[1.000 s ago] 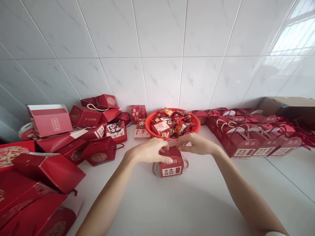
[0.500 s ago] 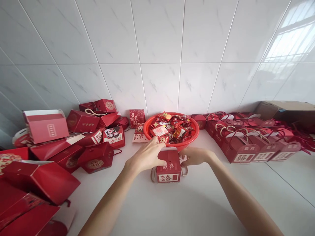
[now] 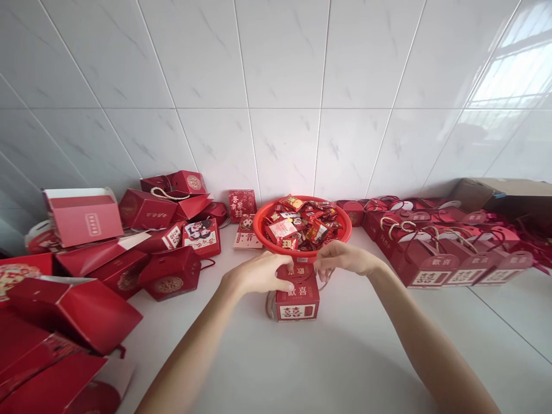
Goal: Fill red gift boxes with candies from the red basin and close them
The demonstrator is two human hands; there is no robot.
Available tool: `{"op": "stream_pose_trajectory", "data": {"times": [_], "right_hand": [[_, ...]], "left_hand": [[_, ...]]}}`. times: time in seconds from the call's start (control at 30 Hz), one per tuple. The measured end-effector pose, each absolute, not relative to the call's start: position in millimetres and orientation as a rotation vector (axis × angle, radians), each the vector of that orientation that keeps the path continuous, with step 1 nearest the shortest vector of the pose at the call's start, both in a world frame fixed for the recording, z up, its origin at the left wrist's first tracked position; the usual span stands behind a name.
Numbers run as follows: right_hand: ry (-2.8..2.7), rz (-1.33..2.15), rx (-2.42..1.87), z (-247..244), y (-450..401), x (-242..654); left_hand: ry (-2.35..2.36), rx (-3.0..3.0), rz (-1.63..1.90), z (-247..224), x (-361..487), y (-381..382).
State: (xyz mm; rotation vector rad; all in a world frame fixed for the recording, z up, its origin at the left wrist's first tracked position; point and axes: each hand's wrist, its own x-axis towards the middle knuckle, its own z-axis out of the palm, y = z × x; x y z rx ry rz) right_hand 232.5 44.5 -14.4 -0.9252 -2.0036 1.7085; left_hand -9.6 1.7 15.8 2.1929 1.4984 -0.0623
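Observation:
A small red gift box (image 3: pixel 297 296) with a white label stands on the pale table, below a red basket (image 3: pixel 260 233) full of wrapped sweets (image 3: pixel 317 230). My left hand (image 3: pixel 267 273) grips the box's top flaps from the left, its thumb on the front flap. At the upper right of the box, my right hand (image 3: pixel 340 259) is closed on the rope handle (image 3: pixel 326 279). The other end of the rope hangs at the box's left side.
Several red boxes (image 3: pixel 168 279) lie piled on the left. On the right stand rows of boxes with handles (image 3: pixel 425 261), a cardboard carton (image 3: pixel 504 187) behind them. Red cards (image 3: pixel 242 205) lean by the tiled wall.
My right hand has risen, lifting the rope from the box's right side. A back flap now shows upright between my hands. The view has shifted slightly.

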Motion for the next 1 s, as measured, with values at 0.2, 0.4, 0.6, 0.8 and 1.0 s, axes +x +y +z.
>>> {"op": "stream_pose_trajectory", "data": {"times": [0.2,0.4,0.6,0.8,1.0], "right_hand": [[-1.783,1.680,-0.785,-9,34,220],[-1.983,1.679,-0.862,-22,31,205],[-2.073,1.590,-0.934,-29,29,201],[-2.100,1.555,-0.957,-28,27,201],[-2.072,1.487,-0.919,-11,22,205]], "left_hand": [[1.393,2.191,-0.107,13,-12,10],[1.372,2.188,-0.125,14,-11,11],[1.269,1.974,-0.165,14,-21,17],[1.104,1.840,0.062,26,-41,10],[0.939,1.659,0.589,48,-40,-8]]}}
